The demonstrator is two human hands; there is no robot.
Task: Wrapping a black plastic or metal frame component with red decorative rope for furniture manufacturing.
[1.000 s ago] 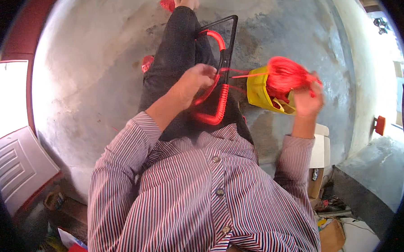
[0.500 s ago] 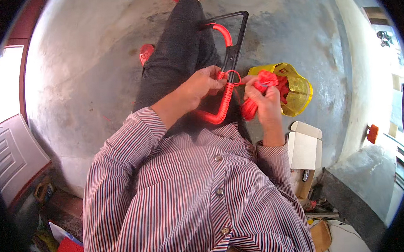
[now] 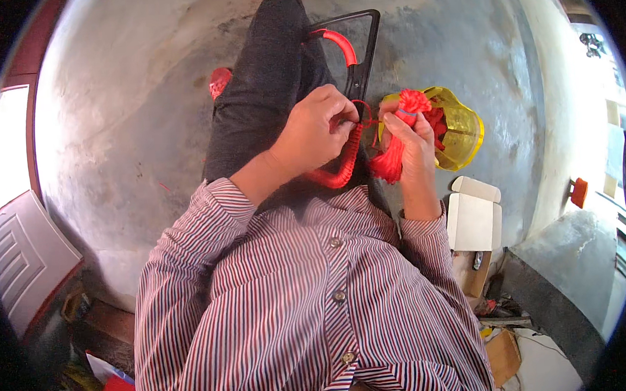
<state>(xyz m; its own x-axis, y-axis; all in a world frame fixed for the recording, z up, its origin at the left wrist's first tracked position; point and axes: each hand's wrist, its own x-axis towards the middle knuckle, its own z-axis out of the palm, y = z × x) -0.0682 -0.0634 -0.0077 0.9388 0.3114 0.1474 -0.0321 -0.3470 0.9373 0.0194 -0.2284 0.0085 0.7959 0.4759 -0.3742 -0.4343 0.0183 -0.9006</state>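
Observation:
A black metal frame [image 3: 366,53] rests across my lap, part of its edge wrapped in red cord [image 3: 340,170]. My left hand [image 3: 317,129] pinches the red cord against the frame at the wrapped section. My right hand [image 3: 408,139] holds a bundle of red cord [image 3: 394,139], raised close to the frame and almost touching my left hand. A thin strand runs between the two hands. Behind my right hand a yellow plastic container [image 3: 460,129] with more red cord sits on the floor.
I sit over a grey concrete floor [image 3: 128,120]. An open white cardboard box [image 3: 473,220] lies by my right elbow, with brown boxes [image 3: 505,355] and clutter behind it. A white panelled door [image 3: 22,257] lies at the left. A red sandal [image 3: 219,81] shows beside my leg.
My right hand has come in from over the yellow container to the frame, bringing the red cord bundle next to my left hand. My left hand stays on the wrapped edge.

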